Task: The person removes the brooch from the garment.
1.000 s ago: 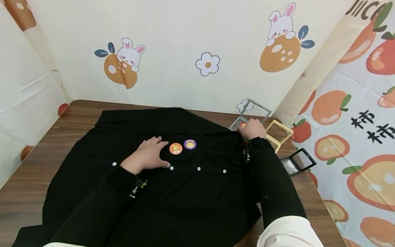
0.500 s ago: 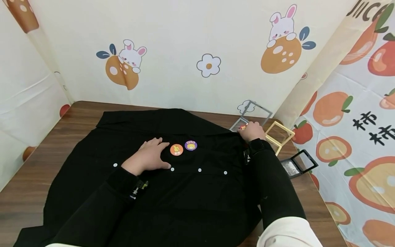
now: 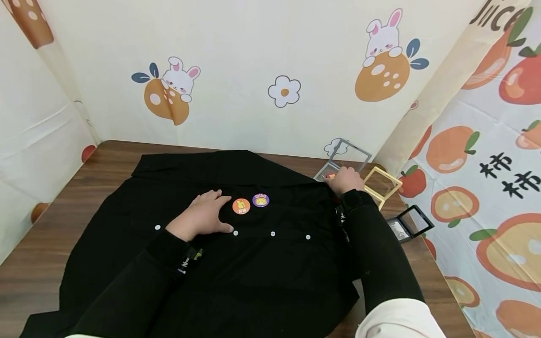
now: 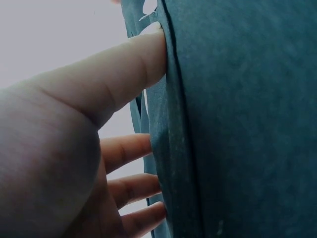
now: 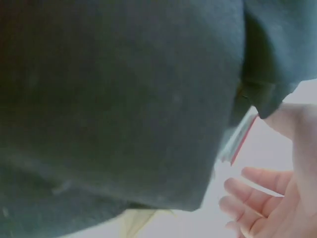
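A black buttoned garment [image 3: 262,267] lies spread out, with an orange round badge [image 3: 241,206] and a purple round badge [image 3: 260,200] on it. My left hand [image 3: 204,213] rests on the garment left of the badges, fingers spread; the left wrist view shows its thumb [image 4: 143,59] touching the cloth near a button. My right hand [image 3: 346,180] reaches into an open grey clear-lidded case [image 3: 348,152] past the garment's right edge. A red badge [image 3: 331,175] shows at its fingertips. Cloth partly hides this in the right wrist view, and I cannot tell whether the fingers pinch the badge.
Right of the right hand stand an open yellow-framed case [image 3: 383,184] and an open black case [image 3: 409,223], close to the table's right edge. Printed cloth walls [image 3: 236,122] enclose the wooden table [image 3: 114,152] at the back and sides.
The red badge at my right fingertips has shifted slightly within the grey case, the hand staying there. My left hand keeps its place on the garment.
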A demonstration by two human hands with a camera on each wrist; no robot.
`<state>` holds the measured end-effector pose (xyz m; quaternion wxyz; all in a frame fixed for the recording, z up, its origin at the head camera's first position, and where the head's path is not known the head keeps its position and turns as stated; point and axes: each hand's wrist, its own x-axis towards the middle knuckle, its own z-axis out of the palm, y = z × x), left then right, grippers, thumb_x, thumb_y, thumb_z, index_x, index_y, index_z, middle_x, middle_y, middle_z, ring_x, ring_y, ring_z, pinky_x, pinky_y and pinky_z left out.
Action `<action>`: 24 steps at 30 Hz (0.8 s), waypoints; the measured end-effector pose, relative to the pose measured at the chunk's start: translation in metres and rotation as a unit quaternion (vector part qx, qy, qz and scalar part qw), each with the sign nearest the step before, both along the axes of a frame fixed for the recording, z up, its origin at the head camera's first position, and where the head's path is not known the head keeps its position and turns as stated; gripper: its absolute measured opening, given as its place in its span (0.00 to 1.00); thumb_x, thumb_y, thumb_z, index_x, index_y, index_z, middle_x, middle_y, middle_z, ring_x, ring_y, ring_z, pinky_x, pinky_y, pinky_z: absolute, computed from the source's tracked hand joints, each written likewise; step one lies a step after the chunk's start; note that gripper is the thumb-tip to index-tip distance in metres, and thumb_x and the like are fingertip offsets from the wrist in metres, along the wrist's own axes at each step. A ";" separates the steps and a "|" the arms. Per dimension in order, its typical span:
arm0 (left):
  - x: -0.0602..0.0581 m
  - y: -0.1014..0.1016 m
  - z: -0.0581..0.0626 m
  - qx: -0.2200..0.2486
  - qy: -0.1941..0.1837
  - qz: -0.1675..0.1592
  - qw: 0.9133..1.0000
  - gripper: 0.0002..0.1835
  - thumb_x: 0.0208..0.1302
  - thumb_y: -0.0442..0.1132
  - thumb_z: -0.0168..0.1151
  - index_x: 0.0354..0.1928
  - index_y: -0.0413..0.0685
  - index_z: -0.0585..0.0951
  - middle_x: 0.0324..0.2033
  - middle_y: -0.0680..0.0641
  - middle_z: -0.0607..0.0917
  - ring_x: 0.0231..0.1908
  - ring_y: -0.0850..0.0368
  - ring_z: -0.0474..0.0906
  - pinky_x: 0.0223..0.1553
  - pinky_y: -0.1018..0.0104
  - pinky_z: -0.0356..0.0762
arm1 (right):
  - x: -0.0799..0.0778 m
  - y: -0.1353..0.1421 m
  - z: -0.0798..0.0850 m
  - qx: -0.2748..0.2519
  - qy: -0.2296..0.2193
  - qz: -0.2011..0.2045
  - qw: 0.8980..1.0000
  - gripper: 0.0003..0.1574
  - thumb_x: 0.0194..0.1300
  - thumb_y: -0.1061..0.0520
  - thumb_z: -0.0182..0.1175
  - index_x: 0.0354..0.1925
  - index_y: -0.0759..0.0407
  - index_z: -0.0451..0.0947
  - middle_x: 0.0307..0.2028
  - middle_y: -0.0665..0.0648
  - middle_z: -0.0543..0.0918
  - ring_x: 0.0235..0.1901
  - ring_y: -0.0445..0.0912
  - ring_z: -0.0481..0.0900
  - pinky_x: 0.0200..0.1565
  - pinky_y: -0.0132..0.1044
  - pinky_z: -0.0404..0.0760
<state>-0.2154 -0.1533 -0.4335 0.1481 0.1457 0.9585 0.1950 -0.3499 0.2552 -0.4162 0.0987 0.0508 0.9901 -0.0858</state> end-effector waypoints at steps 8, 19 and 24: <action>0.000 0.000 0.003 0.000 -0.010 -0.002 1.000 0.47 0.61 0.55 0.75 0.77 0.41 0.67 0.77 0.30 0.57 0.76 0.30 0.49 0.73 0.32 0.46 | 0.014 -0.013 0.019 -0.033 0.027 -0.002 0.999 0.40 0.76 0.44 0.52 0.66 0.78 0.64 0.62 0.81 0.65 0.62 0.73 0.66 0.60 0.66 0.70; 0.000 -0.001 0.002 -0.011 -0.013 -0.011 1.000 0.47 0.63 0.55 0.74 0.77 0.41 0.66 0.77 0.30 0.56 0.76 0.29 0.48 0.73 0.32 0.46 | 0.020 -0.060 0.019 -0.112 0.029 0.042 0.992 0.42 0.79 0.39 0.52 0.74 0.68 0.60 0.70 0.74 0.62 0.67 0.67 0.63 0.67 0.61 0.65; 0.000 -0.001 0.002 -0.009 -0.015 -0.010 1.000 0.47 0.63 0.55 0.73 0.78 0.42 0.65 0.77 0.30 0.56 0.76 0.30 0.48 0.74 0.33 0.45 | 0.037 -0.085 0.023 -0.162 0.017 0.066 0.985 0.40 0.79 0.38 0.53 0.73 0.62 0.63 0.71 0.69 0.63 0.66 0.62 0.67 0.66 0.57 0.67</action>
